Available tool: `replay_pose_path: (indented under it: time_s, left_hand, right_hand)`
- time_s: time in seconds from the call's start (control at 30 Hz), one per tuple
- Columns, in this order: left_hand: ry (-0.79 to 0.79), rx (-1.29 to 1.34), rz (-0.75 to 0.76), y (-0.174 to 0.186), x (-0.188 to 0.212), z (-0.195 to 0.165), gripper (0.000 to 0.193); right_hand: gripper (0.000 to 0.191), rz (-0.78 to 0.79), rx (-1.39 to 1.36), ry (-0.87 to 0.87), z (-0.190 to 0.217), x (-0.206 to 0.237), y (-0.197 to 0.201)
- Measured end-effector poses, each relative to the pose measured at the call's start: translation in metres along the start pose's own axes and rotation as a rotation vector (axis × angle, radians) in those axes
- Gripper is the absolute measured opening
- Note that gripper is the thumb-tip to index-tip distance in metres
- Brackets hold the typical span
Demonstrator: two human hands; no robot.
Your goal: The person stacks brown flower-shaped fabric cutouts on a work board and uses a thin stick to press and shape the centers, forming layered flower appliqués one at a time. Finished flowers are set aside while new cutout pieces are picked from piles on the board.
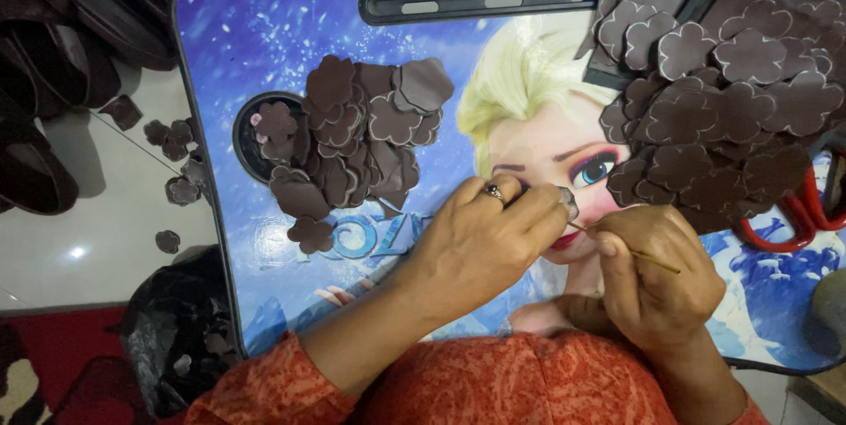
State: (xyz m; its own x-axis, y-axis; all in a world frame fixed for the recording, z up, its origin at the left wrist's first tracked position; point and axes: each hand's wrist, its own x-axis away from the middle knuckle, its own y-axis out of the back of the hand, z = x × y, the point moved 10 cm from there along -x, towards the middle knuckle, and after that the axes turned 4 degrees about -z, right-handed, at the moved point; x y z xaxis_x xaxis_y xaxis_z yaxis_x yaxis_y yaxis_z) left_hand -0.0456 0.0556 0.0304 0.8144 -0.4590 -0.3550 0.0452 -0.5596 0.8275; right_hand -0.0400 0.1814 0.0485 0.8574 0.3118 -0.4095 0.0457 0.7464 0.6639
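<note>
Here, left hand (pixel 480 236) pinched shut on a small grey piece (pixel 570 204), right hand (pixel 648 271) closed on a thin stick (pixel 627 250). Stick lying crosswise, tip just beside the piece, near the tabletop (pixel 264 20) front edge. Brown flower cutouts heaped mid-left (pixel 366 139) and at the right corner (pixel 731 95). Red scissors (pixel 797 214) half hidden; piece's shape hard to make out.

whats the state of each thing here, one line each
left hand: pinching a small brown flower cutout
right hand: gripping a thin stick, tip at the cutout
left cutout pile: loose, overlapping
right cutout pile: heaped
red scissors: lying partly under the right pile
</note>
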Motion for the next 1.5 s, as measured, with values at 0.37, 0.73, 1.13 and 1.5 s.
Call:
replay_pose_path:
  time_s: [0.37,0.73,1.13,1.5]
  left_hand:
    - [0.023,0.097,-0.041,0.003,-0.001,0.004,0.019]
    - [0.057,0.163,-0.026,-0.003,-0.002,0.01,0.019]
    - [0.065,0.2,-0.023,-0.001,-0.002,0.013,0.018]
    - [0.082,0.231,0.038,-0.003,-0.002,0.018,0.023]
  right_hand:
    - [0.007,-0.02,0.004,-0.105,-0.01,0.007,0.007]
    - [0.007,0.02,-0.012,-0.054,-0.005,0.006,-0.001]
    - [0.005,0.063,-0.033,-0.02,0.007,-0.002,-0.01]
    - [0.008,0.022,-0.022,0.007,0.002,0.003,-0.003]
